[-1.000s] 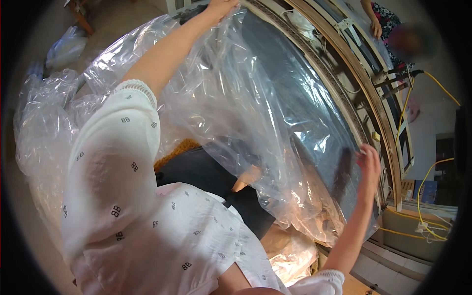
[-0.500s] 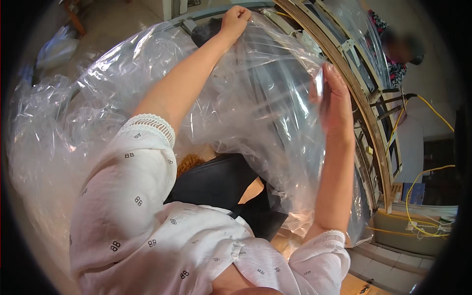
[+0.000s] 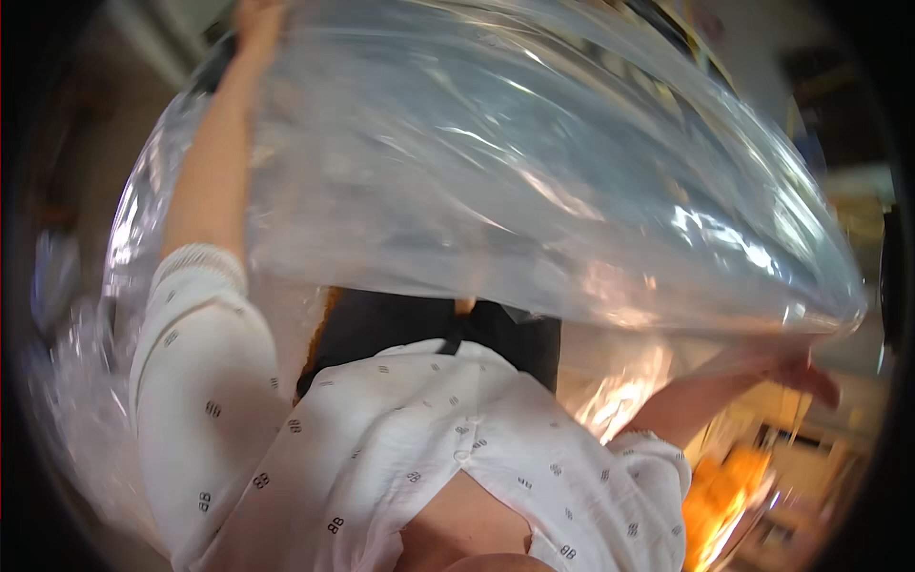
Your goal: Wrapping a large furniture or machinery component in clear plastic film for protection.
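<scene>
The left hand (image 3: 257, 27), blurred and partly cut off by the upper edge of the view, is raised far out at the upper left beside the near-left part of a large, clear, glossy plastic sheet (image 3: 457, 162); its fingers are too smeared to tell whether they pinch the plastic. The right hand (image 3: 801, 370) lies low at the right, just below the sheet's pointed right-hand corner, its fingers reaching outward to the right; whether it grips, touches or only sits beside that corner cannot be told. The sheet spreads in front of the person, between the two hands, its long axis slanting from the left hand at upper left down to the right hand at lower right. The right hand is the nearer one to the pointed corner, while the left forearm runs along the opposite side. The sheet's lower edge crosses just beyond the person's white short-sleeved shirt with small dark marks (image 3: 381, 458) and the black cloth at the lap (image 3: 381, 334). Farther out, crumpled clear plastic (image 3: 91, 419) lies at the left, and a bright orange bundle (image 3: 729, 491) shows at the lower right, below the right hand.
</scene>
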`<act>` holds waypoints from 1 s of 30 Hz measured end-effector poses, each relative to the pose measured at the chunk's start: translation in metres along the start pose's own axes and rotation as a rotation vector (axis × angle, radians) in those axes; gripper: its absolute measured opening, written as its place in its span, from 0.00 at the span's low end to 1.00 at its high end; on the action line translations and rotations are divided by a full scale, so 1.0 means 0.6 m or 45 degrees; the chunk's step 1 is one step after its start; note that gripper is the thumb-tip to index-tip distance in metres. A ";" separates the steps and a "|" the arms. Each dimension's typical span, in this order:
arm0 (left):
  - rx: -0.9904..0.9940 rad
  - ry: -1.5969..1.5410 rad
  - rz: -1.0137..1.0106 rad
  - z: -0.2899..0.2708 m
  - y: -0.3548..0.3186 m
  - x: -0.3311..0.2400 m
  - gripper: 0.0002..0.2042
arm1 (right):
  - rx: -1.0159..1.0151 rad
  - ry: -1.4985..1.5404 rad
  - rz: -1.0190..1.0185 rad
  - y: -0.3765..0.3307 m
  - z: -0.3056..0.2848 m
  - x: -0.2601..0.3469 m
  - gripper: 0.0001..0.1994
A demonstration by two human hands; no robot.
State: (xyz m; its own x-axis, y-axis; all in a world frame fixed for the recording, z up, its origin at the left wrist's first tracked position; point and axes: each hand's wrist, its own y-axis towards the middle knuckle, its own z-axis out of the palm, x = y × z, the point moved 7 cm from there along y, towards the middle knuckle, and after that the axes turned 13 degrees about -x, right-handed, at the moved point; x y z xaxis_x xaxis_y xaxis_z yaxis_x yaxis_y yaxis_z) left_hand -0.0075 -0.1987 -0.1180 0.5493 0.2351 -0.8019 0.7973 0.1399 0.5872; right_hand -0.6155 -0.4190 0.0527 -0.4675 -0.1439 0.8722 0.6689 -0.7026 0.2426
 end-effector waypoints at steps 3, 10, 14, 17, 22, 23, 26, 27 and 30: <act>0.005 0.081 -0.086 -0.015 0.049 0.109 0.17 | 0.083 -0.035 -0.378 -0.041 -0.095 0.032 0.40; 0.167 0.142 -0.128 0.012 0.057 0.106 0.12 | -0.674 -2.246 -0.298 -0.213 -0.354 0.026 0.12; 0.218 0.522 0.478 0.076 0.000 -0.007 0.15 | -0.953 -2.709 -0.692 -0.190 -0.471 0.325 0.08; 0.079 0.698 0.468 0.040 0.082 0.134 0.15 | -1.382 -3.199 -0.426 -0.109 -0.613 0.430 0.12; -0.035 1.435 0.690 -0.158 0.209 0.234 0.18 | -0.927 -2.019 -0.892 0.010 -0.511 0.208 0.12; 0.004 1.719 0.725 -0.181 0.224 0.237 0.19 | -0.730 -1.960 -0.712 0.010 -0.469 0.130 0.18; 0.027 1.432 0.502 -0.239 0.241 0.221 0.16 | -0.409 -2.730 -0.558 -0.006 -0.572 -0.030 0.28; 0.045 1.417 0.460 -0.246 0.239 0.220 0.15 | -0.417 -2.738 -0.549 0.009 -0.587 -0.030 0.28; 0.014 1.429 0.307 -0.271 0.232 0.226 0.15 | -0.438 -2.503 -0.470 0.045 -0.634 -0.020 0.24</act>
State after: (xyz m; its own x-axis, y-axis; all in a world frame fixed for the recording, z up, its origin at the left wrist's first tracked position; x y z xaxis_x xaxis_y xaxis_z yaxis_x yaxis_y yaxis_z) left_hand 0.1374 0.0090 -0.1269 0.1595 0.9805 -0.1146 0.7067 -0.0323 0.7068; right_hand -0.8117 -0.7010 -0.1126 0.7647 0.6421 0.0553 0.4815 -0.6263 0.6132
